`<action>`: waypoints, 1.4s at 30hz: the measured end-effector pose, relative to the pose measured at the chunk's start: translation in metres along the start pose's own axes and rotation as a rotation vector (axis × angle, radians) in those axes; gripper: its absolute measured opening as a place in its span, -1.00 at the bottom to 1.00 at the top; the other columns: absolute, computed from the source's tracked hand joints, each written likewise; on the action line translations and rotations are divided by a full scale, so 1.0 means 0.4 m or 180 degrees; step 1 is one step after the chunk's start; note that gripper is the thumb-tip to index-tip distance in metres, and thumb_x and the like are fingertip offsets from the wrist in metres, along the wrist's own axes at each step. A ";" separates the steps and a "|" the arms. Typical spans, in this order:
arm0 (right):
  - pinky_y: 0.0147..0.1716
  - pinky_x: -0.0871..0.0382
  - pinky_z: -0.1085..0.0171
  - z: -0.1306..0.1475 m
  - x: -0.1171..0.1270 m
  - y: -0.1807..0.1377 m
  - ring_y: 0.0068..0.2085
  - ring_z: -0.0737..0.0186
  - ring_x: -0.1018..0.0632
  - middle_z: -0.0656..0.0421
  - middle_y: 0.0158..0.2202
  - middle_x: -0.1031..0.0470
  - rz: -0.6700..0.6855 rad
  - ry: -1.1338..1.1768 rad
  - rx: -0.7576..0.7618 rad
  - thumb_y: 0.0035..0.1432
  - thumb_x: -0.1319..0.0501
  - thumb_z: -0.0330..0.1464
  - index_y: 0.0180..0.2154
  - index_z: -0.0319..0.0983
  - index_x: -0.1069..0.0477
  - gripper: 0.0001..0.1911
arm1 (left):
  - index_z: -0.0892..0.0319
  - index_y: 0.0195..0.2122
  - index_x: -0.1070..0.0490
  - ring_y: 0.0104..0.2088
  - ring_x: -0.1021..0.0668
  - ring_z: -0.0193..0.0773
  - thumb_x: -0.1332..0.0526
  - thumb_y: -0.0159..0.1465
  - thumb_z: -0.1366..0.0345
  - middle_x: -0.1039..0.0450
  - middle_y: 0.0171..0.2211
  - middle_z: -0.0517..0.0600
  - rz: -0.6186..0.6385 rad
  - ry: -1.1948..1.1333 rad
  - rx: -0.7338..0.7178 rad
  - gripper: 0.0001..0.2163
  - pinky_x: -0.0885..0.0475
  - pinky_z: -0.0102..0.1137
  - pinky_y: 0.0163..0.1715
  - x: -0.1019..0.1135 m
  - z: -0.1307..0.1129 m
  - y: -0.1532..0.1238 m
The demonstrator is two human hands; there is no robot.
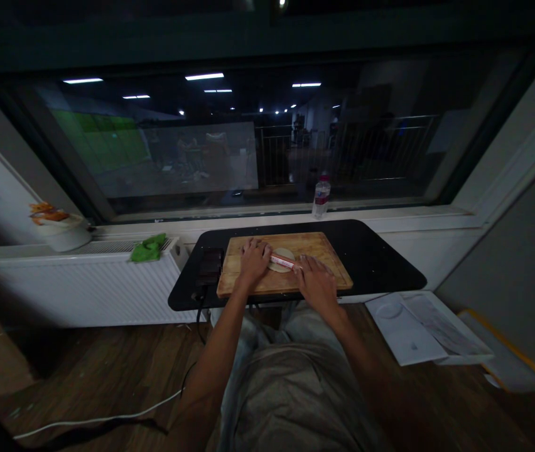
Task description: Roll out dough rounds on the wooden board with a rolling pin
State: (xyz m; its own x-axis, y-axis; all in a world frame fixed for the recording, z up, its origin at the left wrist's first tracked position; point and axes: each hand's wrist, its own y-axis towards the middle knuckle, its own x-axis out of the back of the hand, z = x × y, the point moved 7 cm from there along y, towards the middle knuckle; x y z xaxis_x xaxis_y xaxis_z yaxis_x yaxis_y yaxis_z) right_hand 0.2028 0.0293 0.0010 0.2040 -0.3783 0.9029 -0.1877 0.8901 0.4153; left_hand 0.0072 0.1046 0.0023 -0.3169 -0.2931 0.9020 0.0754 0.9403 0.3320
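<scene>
A round, flat piece of dough point(277, 267) lies on the wooden cutting board point(314, 243). Across it, slanting down to the right, rests a slim rolling pin point(283, 261) with a red and white label on its middle. My left hand point(254, 257) is over its left end, fingers together and curved on it. The right end is under my right hand point(315, 279), its fingers also bent over the pin. Both ends of the pin are hidden beneath my hands. The board lies on a black tabletop point(380, 257) in front of my lap.
A dark boxy object point(210, 265) with a cable lies left of the board. A water bottle point(321, 197) stands on the window sill. Left are a radiator point(107, 282), a green cloth point(149, 248) and a white pot point(64, 233). An open white box point(418, 329) lies right.
</scene>
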 end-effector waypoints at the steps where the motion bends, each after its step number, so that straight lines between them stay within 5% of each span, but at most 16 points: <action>1: 0.42 -0.33 0.01 -0.008 0.000 0.011 0.43 -0.12 -0.51 -0.18 0.43 -0.54 0.0063 -0.0002 -0.0025 0.69 0.11 -0.22 0.48 -0.33 -0.43 -0.39 | 0.02 0.21 -0.61 0.44 -0.33 0.07 -0.01 0.68 0.15 -0.49 0.37 0.13 -0.0014 -0.0019 0.0029 -0.63 -0.26 0.00 0.44 -0.001 0.001 0.000; 14: 0.24 -0.42 0.17 -0.065 -0.004 0.131 0.23 -0.03 -0.66 -0.09 0.19 -0.72 0.0254 -0.0160 -0.0093 0.73 0.12 -0.19 0.18 -0.26 -0.67 -0.40 | 0.07 0.10 -0.71 0.30 -0.47 0.13 -0.04 0.68 0.14 -0.60 0.28 0.14 -0.0283 -0.0123 0.0022 -0.60 -0.36 0.02 0.34 -0.014 0.012 0.011; 19: 0.22 -0.46 0.15 -0.104 -0.041 0.191 0.21 -0.03 -0.69 -0.08 0.23 -0.72 0.0400 -0.0151 -0.0057 0.74 0.13 -0.18 0.20 -0.25 -0.67 -0.39 | 0.10 0.07 -0.71 0.26 -0.50 0.13 -0.02 0.69 0.15 -0.64 0.23 0.15 -0.0346 -0.0038 -0.0004 -0.58 -0.38 -0.01 0.29 -0.009 0.008 0.010; 26: 0.49 -0.24 0.07 -0.136 -0.087 0.276 0.42 0.01 -0.56 -0.03 0.38 -0.63 0.0488 -0.0019 0.0554 0.73 0.10 -0.24 0.32 -0.26 -0.61 -0.43 | 0.07 0.11 -0.71 0.28 -0.48 0.13 -0.04 0.69 0.12 -0.64 0.24 0.14 -0.0350 0.0021 0.0002 -0.60 -0.37 0.00 0.28 -0.004 0.005 0.006; 42: 0.42 -0.27 0.01 -0.162 -0.131 0.352 0.41 -0.10 -0.51 -0.03 0.38 -0.61 0.0818 -0.0065 0.0536 0.73 0.14 -0.19 0.38 -0.18 -0.56 -0.41 | 0.08 0.12 -0.70 0.24 -0.55 0.05 -0.03 0.70 0.14 -0.69 0.21 0.11 -0.0286 -0.0056 -0.0025 -0.60 -0.34 -0.09 0.30 -0.007 0.005 0.007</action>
State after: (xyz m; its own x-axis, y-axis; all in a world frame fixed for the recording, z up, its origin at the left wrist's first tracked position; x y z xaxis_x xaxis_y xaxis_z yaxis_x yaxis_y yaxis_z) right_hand 0.2279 0.1908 0.0048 0.1102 -0.1528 0.9821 -0.3877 0.9032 0.1840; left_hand 0.0064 0.1086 0.0001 -0.3393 -0.3732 0.8635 0.0531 0.9089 0.4137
